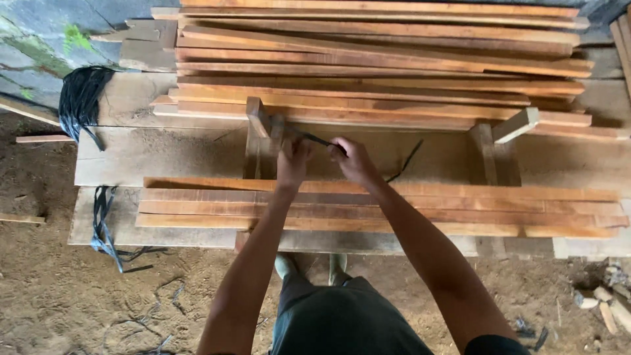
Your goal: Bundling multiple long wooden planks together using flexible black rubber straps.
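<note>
My left hand [292,161] and my right hand [351,160] are close together over a wooden bench, both pinching a thin black strap [322,140] that runs between them. The strap's free end [406,161] trails off to the right across the bench top. Just left of my left hand stands an upright wooden block [257,125]. A near stack of long orange-brown wooden slats [460,207] lies under my forearms. A larger pile of the same slats [394,59] lies beyond my hands.
A bundle of black straps [80,98] hangs at the bench's left end, and more straps [102,223] droop off its near left corner onto the dirt floor. A second wooden upright [503,135] stands to the right. Wood scraps [608,306] lie at lower right.
</note>
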